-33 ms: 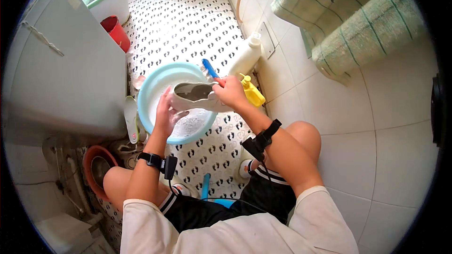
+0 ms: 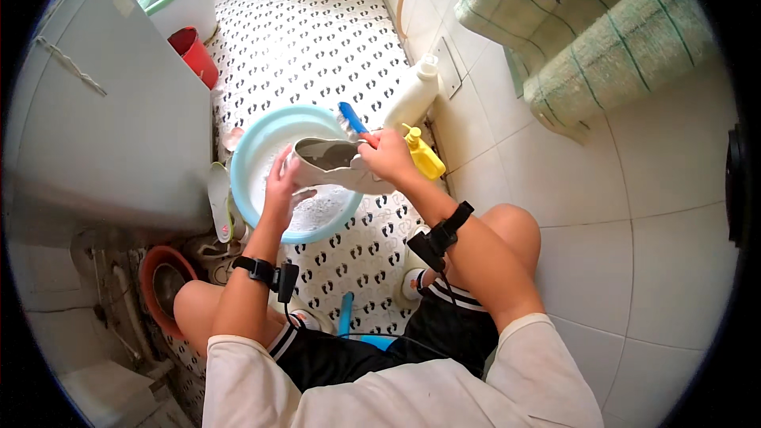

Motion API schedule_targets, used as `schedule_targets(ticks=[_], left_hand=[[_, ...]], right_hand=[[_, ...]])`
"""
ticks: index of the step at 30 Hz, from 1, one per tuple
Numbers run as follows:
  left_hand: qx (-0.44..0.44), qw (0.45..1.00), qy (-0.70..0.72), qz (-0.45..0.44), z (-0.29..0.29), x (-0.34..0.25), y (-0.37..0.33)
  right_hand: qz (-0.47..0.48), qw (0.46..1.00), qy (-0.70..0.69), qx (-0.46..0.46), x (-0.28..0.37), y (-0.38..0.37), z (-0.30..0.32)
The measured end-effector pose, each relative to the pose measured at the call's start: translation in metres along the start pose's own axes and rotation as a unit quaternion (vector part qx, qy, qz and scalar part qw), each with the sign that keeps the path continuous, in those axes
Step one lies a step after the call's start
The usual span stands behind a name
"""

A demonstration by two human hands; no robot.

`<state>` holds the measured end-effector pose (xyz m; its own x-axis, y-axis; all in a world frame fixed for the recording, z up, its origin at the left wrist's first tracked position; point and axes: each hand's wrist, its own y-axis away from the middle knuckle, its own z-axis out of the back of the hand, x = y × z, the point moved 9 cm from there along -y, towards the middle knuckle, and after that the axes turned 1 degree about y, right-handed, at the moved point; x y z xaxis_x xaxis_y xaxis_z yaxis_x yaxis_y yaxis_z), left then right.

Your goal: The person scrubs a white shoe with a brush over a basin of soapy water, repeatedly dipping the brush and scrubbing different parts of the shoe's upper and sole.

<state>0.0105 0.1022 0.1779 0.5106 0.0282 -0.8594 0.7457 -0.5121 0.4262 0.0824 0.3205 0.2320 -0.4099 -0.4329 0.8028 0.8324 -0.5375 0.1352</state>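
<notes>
One pale shoe (image 2: 341,177) above a light-blue basin (image 2: 277,117), with brush (image 2: 352,117)

Left hand (image 2: 281,188): bare, cupped around one end of the shoe, fingers against its outside, thumb lower down. Grasping.

Right hand (image 2: 388,157): bare, closed on the reddish handle of the brush and set against the shoe's other end. Whether its fingers also pinch the shoe, I cannot tell from where I stand.

Shoe: low-cut, off-white, grey within; opening turned upward; held between the two hands, over the near part of the basin and clear of the suds (image 2: 321,208). Handling, in my judgement: light, though heavier if soaked; upper soft and inclined to fold, sole stiffer; slippery wherever suds cling; hardly fragile. Best hold: firmly round the heel or along the sole, rather than by the limp edge of the opening.

Brush: blue head, pale bristles, pointing away from the person, beyond the basin's right rim.

Basin: round, on the footprint-patterned floor (image 2: 317,40), white foam inside.

Right of basin: white bottle (image 2: 414,93) and yellow pump bottle (image 2: 425,153), near the tiled wall.

Left of basin: pale sole-shaped piece (image 2: 219,194), just beside the rim.

Farther off: red bucket (image 2: 195,55), upper left; green-checked towel (image 2: 618,47), hanging at right.
</notes>
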Motion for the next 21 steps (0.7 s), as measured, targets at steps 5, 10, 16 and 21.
schedule_targets(ticks=[5, 10, 16, 21], left_hand=[[-0.115, 0.92, -0.334, -0.169, 0.018, -0.007, -0.019], [-0.15, 0.751, -0.503, -0.4, -0.057, -0.055, 0.034], [0.042, 0.87, -0.424, -0.249, -0.095, -0.001, 0.009], [0.054, 0.914, -0.369, -0.159, -0.095, 0.023, -0.027]], right_hand=[[-0.037, 0.998, -0.046, 0.018, -0.028, 0.001, -0.016], [-0.036, 0.996, -0.08, 0.019, -0.052, -0.001, -0.027], [-0.05, 0.984, -0.171, -0.024, -0.048, 0.003, -0.029], [-0.05, 0.995, -0.082, 0.016, -0.043, 0.008, -0.029]])
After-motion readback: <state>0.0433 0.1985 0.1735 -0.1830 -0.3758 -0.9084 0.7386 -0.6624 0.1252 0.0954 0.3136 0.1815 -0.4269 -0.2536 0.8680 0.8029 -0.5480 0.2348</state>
